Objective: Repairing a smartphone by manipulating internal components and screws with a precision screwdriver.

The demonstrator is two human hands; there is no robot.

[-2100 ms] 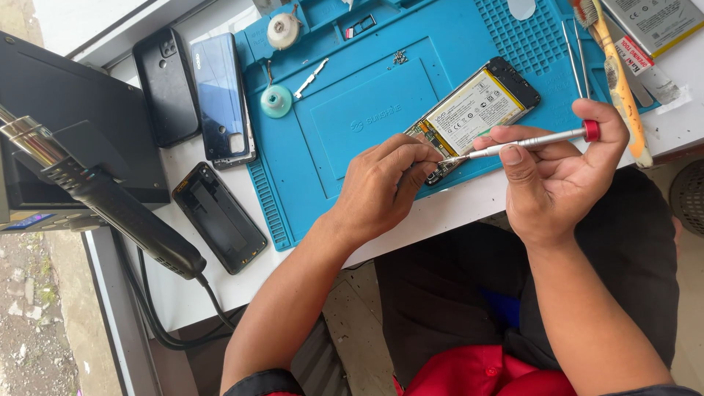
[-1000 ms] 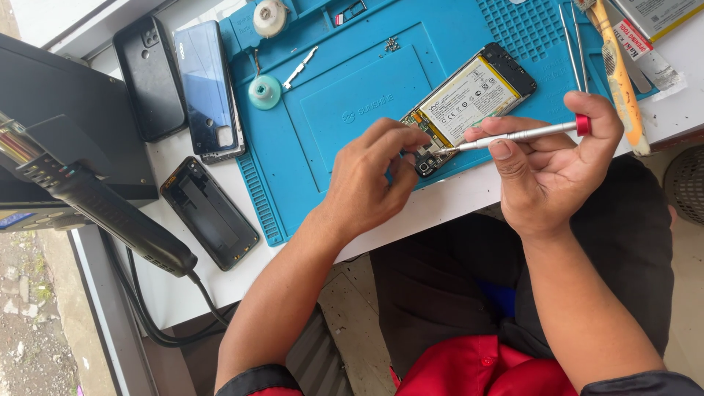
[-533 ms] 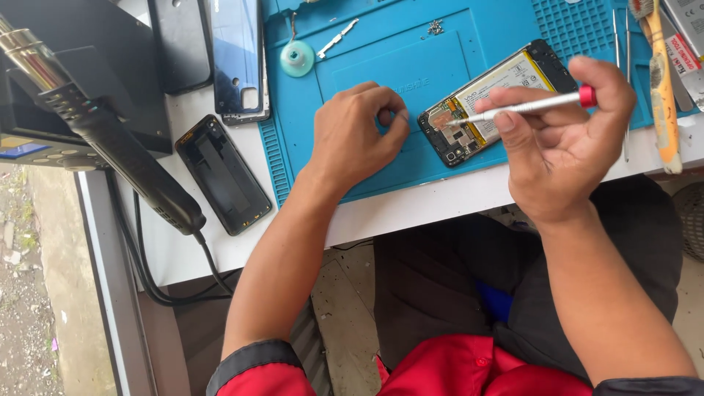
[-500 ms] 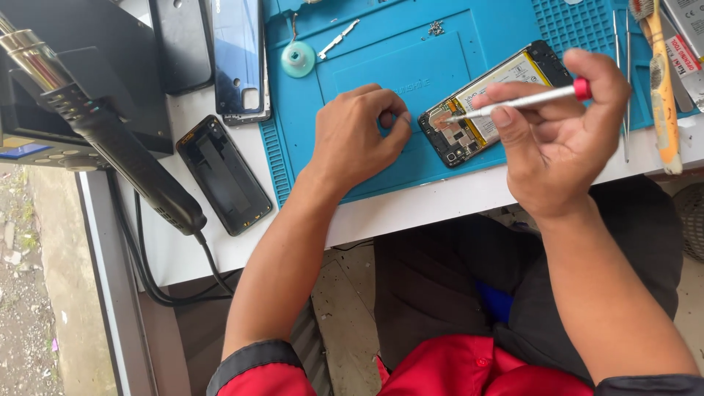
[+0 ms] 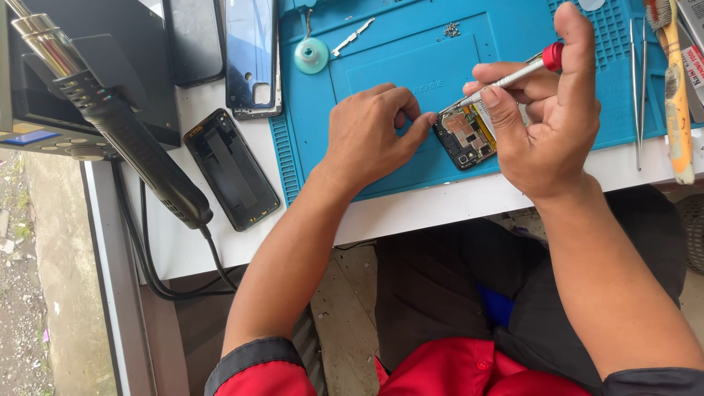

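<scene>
An opened phone [image 5: 466,134] with its circuit board exposed lies on the blue work mat [image 5: 411,66] near the table's front edge. My left hand [image 5: 370,132] rests on the mat beside it, with fingertips touching the phone's left edge. My right hand [image 5: 546,110] grips a thin silver screwdriver with a red cap [image 5: 513,73]; its tip points down at the phone's top corner. Much of the phone is hidden under my right hand.
A black phone back cover [image 5: 231,169] lies left of the mat, with two more phones [image 5: 251,55] behind it. A hot-air tool [image 5: 117,125] with its cable sits at far left. Tweezers [image 5: 636,73], a brush [image 5: 675,88], a round teal dish [image 5: 312,55] and small screws [image 5: 451,29] lie on the mat.
The view has shifted, so everything sits further right and nearer. My right hand has tilted the screwdriver tip down onto the phone. My left hand now touches the phone's edge.
</scene>
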